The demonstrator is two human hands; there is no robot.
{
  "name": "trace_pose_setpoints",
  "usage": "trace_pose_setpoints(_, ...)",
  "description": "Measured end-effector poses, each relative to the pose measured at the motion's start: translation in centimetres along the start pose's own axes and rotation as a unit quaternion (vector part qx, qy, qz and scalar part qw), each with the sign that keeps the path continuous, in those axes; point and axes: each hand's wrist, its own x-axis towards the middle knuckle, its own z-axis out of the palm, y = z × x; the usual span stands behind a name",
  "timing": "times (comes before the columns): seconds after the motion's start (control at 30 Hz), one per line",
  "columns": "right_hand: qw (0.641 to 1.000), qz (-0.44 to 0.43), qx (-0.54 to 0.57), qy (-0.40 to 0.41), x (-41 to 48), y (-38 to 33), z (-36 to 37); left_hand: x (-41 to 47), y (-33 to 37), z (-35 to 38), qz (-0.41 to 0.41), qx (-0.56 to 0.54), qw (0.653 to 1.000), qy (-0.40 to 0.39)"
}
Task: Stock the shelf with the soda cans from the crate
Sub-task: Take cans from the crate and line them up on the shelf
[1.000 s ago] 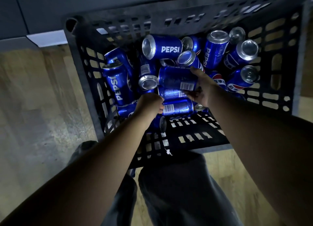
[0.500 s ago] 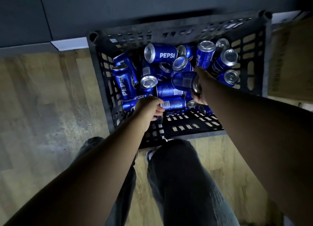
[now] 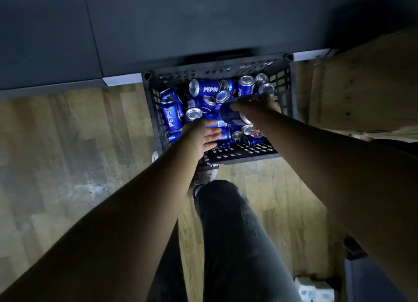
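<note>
While the grip of the right hand (image 3: pixel 260 104) was clamped on one blue can (image 3: pixel 233 117) over the crate (image 3: pixel 287 91) and the left hand (image 3: pixel 199 136) lay straight-fingered on the loose cans (image 3: pixel 204 88) (holding none), a slip on its smooth wall looked possible, dropping it onto the heap and denting it.

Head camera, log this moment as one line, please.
right hand: grips can over crate | left hand: open, touching cans inside | stage: picking
</note>
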Motion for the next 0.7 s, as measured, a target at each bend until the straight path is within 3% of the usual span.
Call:
trace_pose_setpoints(0.13, 0.995, -0.084, -0.034, 0.034, -5.7, -2.0, -2.1, -4.5, 1.2, -1.2, 0.011, -0.01, 1.0, 0.018)
trace_pose_setpoints(0.27, 0.972, -0.164, -0.166, 0.021, -10.9, -5.1, -4.1, -9.1, 2.6, -2.3, 0.019, -0.013, 1.0, 0.007)
trace_pose_setpoints(0.47, 0.891, -0.279, -0.355, 0.051, -18.8, -10.7, -7.1, -16.2, 4.3, -3.6, 0.008, -0.114, 0.993, -0.026)
trace_pose_setpoints(0.7, 0.808, -0.394, -0.428, 0.095, -26.2, -14.9, -10.5, -24.7, 9.0, -3.3, 0.042, -0.157, 0.983, -0.087)
